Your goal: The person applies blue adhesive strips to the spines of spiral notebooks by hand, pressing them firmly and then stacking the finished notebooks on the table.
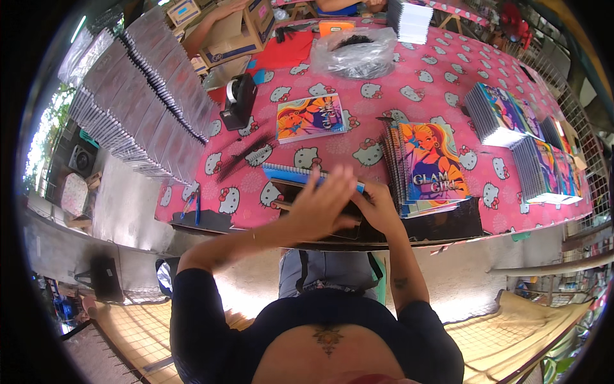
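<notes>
A notebook [286,173] with a blue cover edge and a row of binding holes or coil along its top lies in front of me at the table's near edge. My right hand [377,203] pinches its right end between thumb and fingers. Over its middle is my left hand [327,200], fingers stretched out and somewhat blurred by motion. To the right of my right hand stands a stack of spiral notebooks [435,160] with a colourful cartoon figure on the cover. Beyond my hands lies a stack of unbound notebooks [311,118] with a similar cover. Loose black binding coils [246,153] lie to the left.
Tall stacks of coil-bound books [137,96] rise at the left. A black tape dispenser [239,102], a clear plastic bag [355,54] and a cardboard box [240,35] stand farther back. More notebook piles [505,115] are at the right. Another person's arm [208,25] reaches near the box.
</notes>
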The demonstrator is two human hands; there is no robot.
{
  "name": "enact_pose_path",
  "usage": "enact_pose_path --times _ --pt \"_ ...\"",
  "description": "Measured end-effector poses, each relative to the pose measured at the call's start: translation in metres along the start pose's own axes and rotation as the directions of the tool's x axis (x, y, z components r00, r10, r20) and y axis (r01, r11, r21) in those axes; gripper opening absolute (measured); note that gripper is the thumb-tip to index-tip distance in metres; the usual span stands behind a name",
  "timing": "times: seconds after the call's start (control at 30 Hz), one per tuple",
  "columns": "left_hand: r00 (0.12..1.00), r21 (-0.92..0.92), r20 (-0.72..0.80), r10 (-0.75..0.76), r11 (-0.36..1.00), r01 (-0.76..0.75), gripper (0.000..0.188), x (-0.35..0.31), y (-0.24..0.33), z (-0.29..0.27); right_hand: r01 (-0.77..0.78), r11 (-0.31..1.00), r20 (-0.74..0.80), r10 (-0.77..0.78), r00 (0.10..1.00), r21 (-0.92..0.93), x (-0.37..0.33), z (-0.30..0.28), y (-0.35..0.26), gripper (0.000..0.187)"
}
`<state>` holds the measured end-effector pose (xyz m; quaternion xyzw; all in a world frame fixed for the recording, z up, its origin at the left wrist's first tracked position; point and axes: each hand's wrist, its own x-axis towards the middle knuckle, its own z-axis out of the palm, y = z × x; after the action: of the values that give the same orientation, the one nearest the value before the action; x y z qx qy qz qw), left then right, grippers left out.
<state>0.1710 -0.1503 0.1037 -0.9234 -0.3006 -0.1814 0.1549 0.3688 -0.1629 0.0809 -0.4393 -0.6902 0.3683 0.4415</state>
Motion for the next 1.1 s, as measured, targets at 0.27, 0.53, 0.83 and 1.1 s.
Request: enact_pose_path --times 0.27,0.53,0.83,1.1 --pt "0.998 -0.181 -0.046 -0.046 0.983 0.037 0.079 -0.001 0.003 -0.008 0.112 0.991 -0.081 -0.106 0.991 0.067 0.002 0.006 0.002 0.027" --pt "0.976 -0.384 -0.168 -0.142 0.921 0.068 0.02 0.02 -0.021 -0.021 0.088 0.979 -0.087 -0.073 0.994 0.184 0.0 -0.025 -0.011 0.024" --pt "0.981 -0.342 -0.142 -0.133 0.936 0.077 0.017 0.018 -0.012 -0.022 0.192 0.974 -0.049 -0.199 0.979 -0.124 0.022 -0.031 -0.03 0.012" --pt "0.997 -0.514 -0.069 0.043 0.855 -0.072 0.028 0.021 -0.041 -0.059 0.258 0.966 -0.227 -0.252 0.941 -0.001 0.007 -0.011 -0.045 0.015"
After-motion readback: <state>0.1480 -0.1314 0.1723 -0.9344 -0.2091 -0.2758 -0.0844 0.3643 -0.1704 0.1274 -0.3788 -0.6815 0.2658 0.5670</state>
